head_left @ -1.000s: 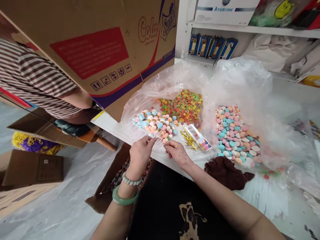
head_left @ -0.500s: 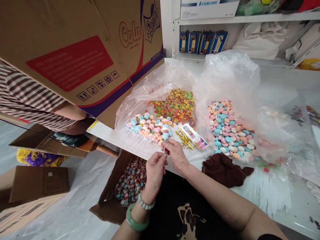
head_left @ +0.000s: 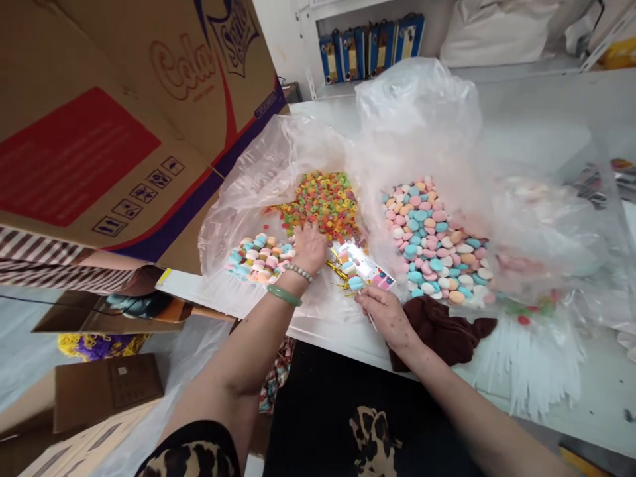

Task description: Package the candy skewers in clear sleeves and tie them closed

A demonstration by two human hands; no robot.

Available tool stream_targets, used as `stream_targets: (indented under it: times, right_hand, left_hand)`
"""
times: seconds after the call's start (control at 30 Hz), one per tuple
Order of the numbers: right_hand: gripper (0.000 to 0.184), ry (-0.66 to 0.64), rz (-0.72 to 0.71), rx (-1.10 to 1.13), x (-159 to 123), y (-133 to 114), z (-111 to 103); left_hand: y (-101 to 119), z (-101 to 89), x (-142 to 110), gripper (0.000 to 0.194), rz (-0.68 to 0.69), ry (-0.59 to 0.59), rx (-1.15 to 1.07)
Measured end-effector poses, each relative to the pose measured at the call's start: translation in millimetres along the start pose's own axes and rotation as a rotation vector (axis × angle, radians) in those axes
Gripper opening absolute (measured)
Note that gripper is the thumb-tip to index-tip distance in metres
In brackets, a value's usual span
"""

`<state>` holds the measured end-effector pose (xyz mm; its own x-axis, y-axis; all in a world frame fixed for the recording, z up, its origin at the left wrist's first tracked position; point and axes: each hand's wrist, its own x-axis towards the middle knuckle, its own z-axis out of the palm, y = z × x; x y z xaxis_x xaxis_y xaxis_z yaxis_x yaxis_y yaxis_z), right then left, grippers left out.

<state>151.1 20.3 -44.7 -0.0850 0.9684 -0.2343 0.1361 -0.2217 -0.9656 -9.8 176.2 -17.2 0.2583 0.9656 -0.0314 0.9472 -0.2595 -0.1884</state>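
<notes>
- Head view: at ten o'clock, a large cardboard carton (head_left: 124,119) stands along the left side.
- Between eight and nine o'clock, near the centre, a heap of filled sticks (head_left: 258,257) lies on clear plastic (head_left: 293,136), pastel pieces bunched together.
- At the centre, the left hand (head_left: 311,250) wears a beaded bracelet (head_left: 298,270) and a green bangle (head_left: 284,295). Its fingers point into the near edge of the ring pieces; the tips are unclear, so I cannot tell whether they pinch one.
- Toward twelve and one o'clock, the ring pieces (head_left: 330,205) spread in orange, yellow and green. They look very light and apt to skid; fingertips on the outer rim should suit.
- Toward five o'clock, gold ties (head_left: 338,275) lie beside a printed packet (head_left: 368,265).
- Between four and five o'clock, the loaded stick (head_left: 354,283) tilts up toward eleven. It is probably light, its thin shaft bendable, its pastel pieces soft and easily dented; the bare lower shaft seems the place to hold.
- At four o'clock, the right hand (head_left: 390,318) has thumb and fingers pinched on that shaft, below the pieces.
- At three o'clock, pastel button pieces (head_left: 432,242) lie heaped.
- Near four o'clock, farther out: a brown cloth (head_left: 454,334), then white sticks (head_left: 534,364).
</notes>
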Motion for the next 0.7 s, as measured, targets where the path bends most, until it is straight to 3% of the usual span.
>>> stream_targets:
  times: [0.13,0.23,0.3,0.37,0.43,0.5,0.7]
  right_hand:
    - [0.026,-0.021,0.039,0.093,2,3,-13]
    - [0.026,0.004,0.032,0.084,2,3,-19]
    - [0.023,0.051,-0.008,0.018,0,3,-20]
    - [0.021,0.085,-0.096,-0.065,-2,3,-20]
    - [0.020,0.092,-0.191,-0.135,-4,2,-17]
    - [0.020,0.082,-0.240,-0.185,-7,2,-13]
    - [0.020,0.050,-0.293,-0.284,-17,5,-2]
  left_hand:
    - [-5,3.3,5,0.028,0.033,-0.032,0.027]
    - [-6,-6.5,-6,0.023,-0.004,0.051,-0.118]
    - [-4,-15.1,-21,0.015,-0.122,0.148,-0.401]
    - [1,-21.4,-42,0.004,-0.266,0.180,-0.852]
    - [8,-23.0,-67,0.015,-0.356,0.108,-1.363]
    - [14,-20.0,-89,0.031,-0.397,0.079,-1.699]
    - [18,-0.9,-127,0.040,-0.511,0.202,-1.969]
